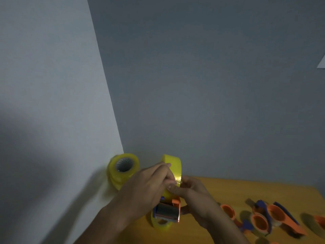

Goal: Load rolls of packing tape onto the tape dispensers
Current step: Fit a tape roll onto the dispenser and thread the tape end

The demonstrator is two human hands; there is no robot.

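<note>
A yellow roll of packing tape (173, 162) stands upright in an orange and blue tape dispenser (169, 211) held above the wooden table (237, 189). My left hand (147, 184) lies over the roll's left side, its fingertips pinching the loose shiny tape end (178, 179). My right hand (195, 192) holds the dispenser and roll from the right, thumb pressed on the tape face. Another yellow roll (161, 224) lies flat on the table under the dispenser.
A stack of yellow tape rolls (123, 169) stands in the wall corner at the left. Several empty orange and blue dispensers (267, 217) lie across the table to the right. Grey walls rise close behind.
</note>
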